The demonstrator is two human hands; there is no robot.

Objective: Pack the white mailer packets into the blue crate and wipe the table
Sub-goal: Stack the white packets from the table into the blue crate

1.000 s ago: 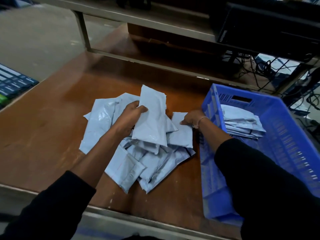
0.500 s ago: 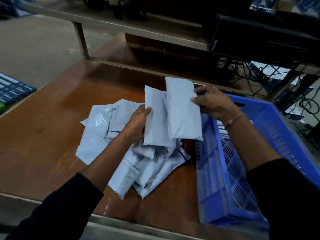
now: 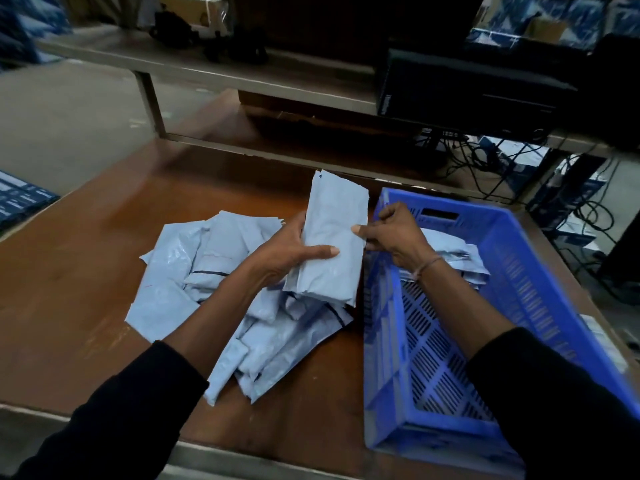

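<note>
While your left hand grips a white mailer packet from its left edge, thumb across the front, your right hand pinches its right edge. You hold it upright above the wooden table, over the loose pile of packets. Just right of it sits the blue crate, with a few packets stacked at its far end.
</note>
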